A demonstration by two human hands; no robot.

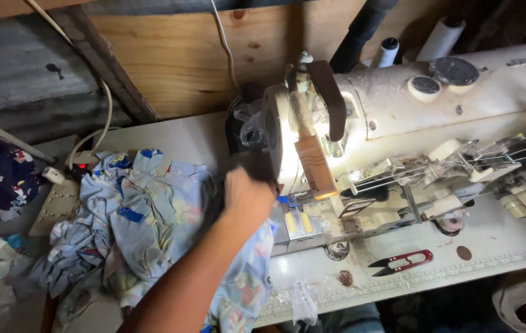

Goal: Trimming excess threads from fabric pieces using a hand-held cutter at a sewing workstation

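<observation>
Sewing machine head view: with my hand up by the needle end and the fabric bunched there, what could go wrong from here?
1. The left hand sits close to the needle end of the sewing machine; fingers could be caught.
2. The piled blue printed fabric could drag or bunch while feeding.
3. The red thread snips lie loose near the table edge and could get knocked off.

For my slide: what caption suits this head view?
A hand reaches over blue printed cloth toward a sewing machine.

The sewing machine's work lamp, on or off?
On: a bright glow lights the cream industrial sewing machine head near the needle, beside the left hand on light blue printed fabric.
</observation>
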